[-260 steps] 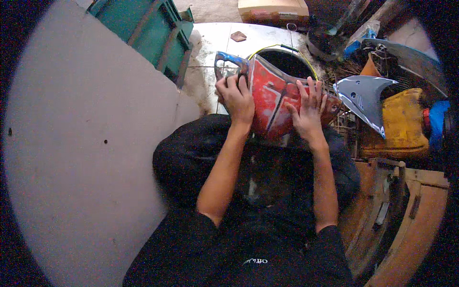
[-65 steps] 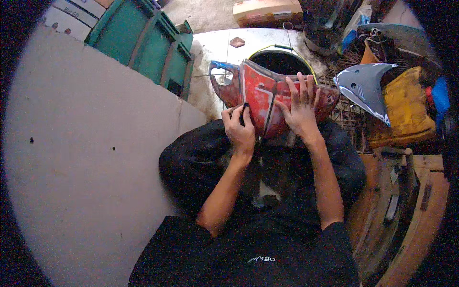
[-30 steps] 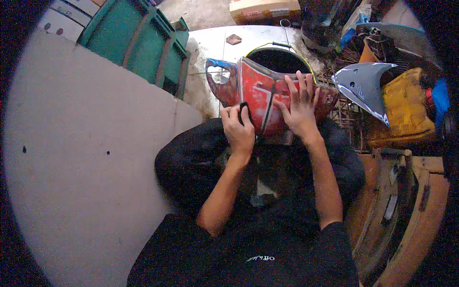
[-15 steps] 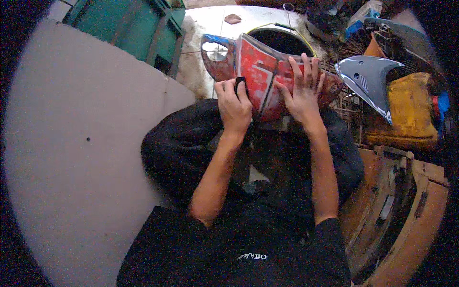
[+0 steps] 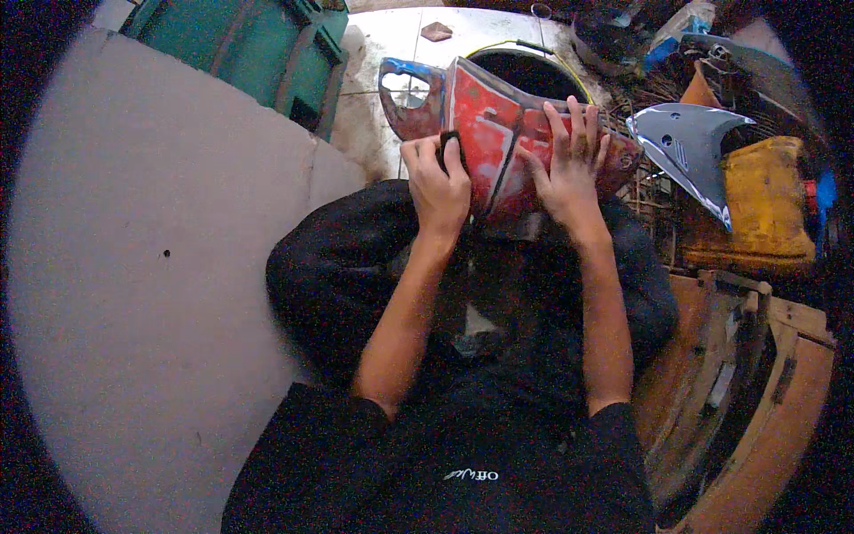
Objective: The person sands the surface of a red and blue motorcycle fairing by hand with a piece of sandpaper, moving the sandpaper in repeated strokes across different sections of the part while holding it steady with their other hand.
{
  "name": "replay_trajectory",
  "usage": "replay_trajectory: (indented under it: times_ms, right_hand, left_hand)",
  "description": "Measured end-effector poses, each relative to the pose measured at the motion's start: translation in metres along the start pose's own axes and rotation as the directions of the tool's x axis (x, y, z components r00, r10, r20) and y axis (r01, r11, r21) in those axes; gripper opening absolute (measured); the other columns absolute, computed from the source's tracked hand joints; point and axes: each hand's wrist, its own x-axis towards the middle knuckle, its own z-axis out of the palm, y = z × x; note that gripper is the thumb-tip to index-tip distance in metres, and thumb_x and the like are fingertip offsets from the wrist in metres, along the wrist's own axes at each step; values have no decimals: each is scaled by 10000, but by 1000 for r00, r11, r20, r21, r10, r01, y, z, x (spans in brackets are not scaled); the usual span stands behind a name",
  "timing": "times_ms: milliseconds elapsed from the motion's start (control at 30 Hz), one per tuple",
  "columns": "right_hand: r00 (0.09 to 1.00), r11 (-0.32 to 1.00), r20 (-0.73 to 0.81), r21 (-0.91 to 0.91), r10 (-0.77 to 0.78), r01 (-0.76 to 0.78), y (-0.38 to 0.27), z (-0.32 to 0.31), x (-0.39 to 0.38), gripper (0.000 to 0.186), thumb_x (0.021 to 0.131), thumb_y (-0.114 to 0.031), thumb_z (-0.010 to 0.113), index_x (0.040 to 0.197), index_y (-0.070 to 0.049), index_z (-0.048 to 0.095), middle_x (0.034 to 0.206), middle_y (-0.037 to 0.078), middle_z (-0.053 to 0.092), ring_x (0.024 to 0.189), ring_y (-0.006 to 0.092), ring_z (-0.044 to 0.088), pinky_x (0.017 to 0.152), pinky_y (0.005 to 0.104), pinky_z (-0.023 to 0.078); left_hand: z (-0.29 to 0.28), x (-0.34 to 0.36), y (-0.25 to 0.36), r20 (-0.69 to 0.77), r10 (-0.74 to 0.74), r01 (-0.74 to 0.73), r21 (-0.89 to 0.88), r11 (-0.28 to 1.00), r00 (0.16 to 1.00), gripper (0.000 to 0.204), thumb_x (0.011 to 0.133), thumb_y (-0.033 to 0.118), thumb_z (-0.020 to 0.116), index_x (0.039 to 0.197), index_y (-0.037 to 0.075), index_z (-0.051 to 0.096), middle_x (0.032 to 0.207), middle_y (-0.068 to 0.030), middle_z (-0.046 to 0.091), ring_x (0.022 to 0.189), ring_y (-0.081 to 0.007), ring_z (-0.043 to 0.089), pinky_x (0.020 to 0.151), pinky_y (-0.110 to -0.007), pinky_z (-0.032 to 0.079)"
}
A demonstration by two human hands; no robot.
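A worn red motorcycle fairing panel [image 5: 485, 111], with grey sanded patches and a bluish left end with a hole in it, lies tilted over my lap. My left hand [image 5: 438, 187] pinches a small black piece of sandpaper [image 5: 451, 151] against the panel's left part, thumb and fingers closed about it. Farther right, my right hand [image 5: 571, 173] rests spread on the red surface, fingers apart and pointing away from me. The panel's underside is hidden.
At right are a glossy grey fairing piece [image 5: 680, 151], a yellow jerrycan [image 5: 765, 200] and a wooden frame [image 5: 778, 392]. A black round tub [image 5: 516, 71] stands behind the panel. A green cabinet [image 5: 249, 53] is at far left, beside a pale wall [image 5: 160, 338].
My left hand has moved slightly away from me along the panel with the sandpaper. The panel appears tilted a little differently; my right hand stays spread on it.
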Motion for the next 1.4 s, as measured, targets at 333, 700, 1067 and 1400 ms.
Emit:
replay_trajectory:
  times_ms: [333,700,1067,1400]
  right_hand:
    - [1000,1000,11,-8,0,0,1,-5,0,707,932,-484,569,1523,-223,282,1620,88,140,1510,327,12,1151,631,-1]
    - [1000,999,14,-28,-15,15,4,0,-5,714,932,-488,565,1526,-216,277,1619,87,147,1510,326,18,1152,628,-3]
    - [1000,999,18,-25,-21,21,3,-3,-3,725,933,-500,553,1531,-211,263,1620,99,135,1510,330,16,1153,624,-12]
    - [1000,1000,14,-10,-19,19,6,-1,-1,717,929,-513,539,1529,-231,266,1615,110,136,1501,381,14,1143,659,-12]
  left_hand:
    - [6,0,-6,-22,-1,0,-11,1000,1000,216,937,194,598,967,-19,596,1002,-194,529,955,-378,541,845,-466,441]
    - [11,-9,-14,-18,-144,144,13,989,989,235,940,256,603,984,25,604,1048,-144,521,1045,-347,504,899,-503,373]
    - [11,-36,-3,63,-48,43,78,996,997,234,948,261,578,970,30,608,1045,-138,526,1046,-332,497,875,-496,360]
    - [20,-23,-12,-31,24,-22,71,997,999,204,936,227,578,911,25,590,1001,-167,537,989,-352,494,863,-451,370]
